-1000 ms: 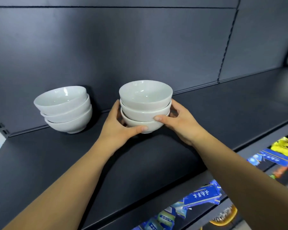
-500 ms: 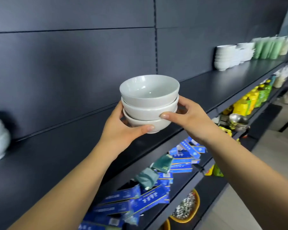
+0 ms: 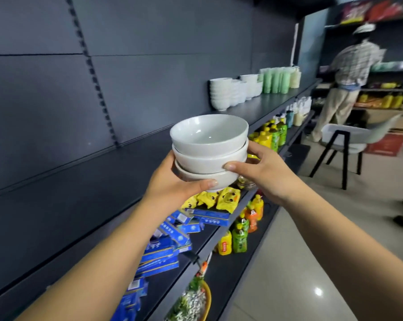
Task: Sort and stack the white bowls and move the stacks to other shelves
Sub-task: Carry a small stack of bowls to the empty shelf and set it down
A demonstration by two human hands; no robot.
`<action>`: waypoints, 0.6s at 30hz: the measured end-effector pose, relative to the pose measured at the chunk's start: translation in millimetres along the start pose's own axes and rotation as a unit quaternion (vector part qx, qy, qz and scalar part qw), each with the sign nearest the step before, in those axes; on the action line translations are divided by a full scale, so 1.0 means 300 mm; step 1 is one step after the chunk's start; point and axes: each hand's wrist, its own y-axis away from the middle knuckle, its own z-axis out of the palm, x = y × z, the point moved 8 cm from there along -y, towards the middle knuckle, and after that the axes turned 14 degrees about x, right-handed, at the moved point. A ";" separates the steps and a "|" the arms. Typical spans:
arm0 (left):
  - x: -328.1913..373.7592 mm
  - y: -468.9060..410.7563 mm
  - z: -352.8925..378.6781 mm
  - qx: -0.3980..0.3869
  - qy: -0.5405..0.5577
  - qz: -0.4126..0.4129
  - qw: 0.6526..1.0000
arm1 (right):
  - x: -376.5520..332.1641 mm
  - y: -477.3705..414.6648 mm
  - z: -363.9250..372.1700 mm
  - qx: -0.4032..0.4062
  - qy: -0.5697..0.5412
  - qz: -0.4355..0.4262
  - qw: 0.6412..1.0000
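Carrying a stack of three white bowls clear above the dark shelf, the left hand and right hand are clasped around it; the top bowl could be tipped off by a jolt.

This is a shop, a small grocery or general store. Long dark metal shelving with slotted uprights runs from 7 o'clock towards 1 o'clock. On it at 12 o'clock stand white bowls and green cups in stacked rows. The lower shelves carry bottled drinks, blue boxes and yellow packets. At 2 o'clock a person faces more stocked shelves, beside a chair on the tiled floor.
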 end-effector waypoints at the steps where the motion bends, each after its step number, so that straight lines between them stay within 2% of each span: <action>1: 0.008 -0.019 0.049 -0.012 -0.006 0.002 1.000 | -0.001 -0.018 -0.042 0.004 0.001 0.001 1.000; 10: -0.007 -0.257 0.433 -0.108 -0.044 0.034 0.993 | 0.115 -0.260 -0.366 0.063 0.050 -0.006 0.997; 14: -0.066 -0.428 0.576 -0.114 -0.047 0.030 0.992 | 0.168 -0.434 -0.463 0.064 0.070 -0.017 0.995; 18: -0.119 -0.685 0.749 -0.091 -0.020 0.014 0.996 | 0.227 -0.738 -0.569 0.051 0.103 -0.017 0.993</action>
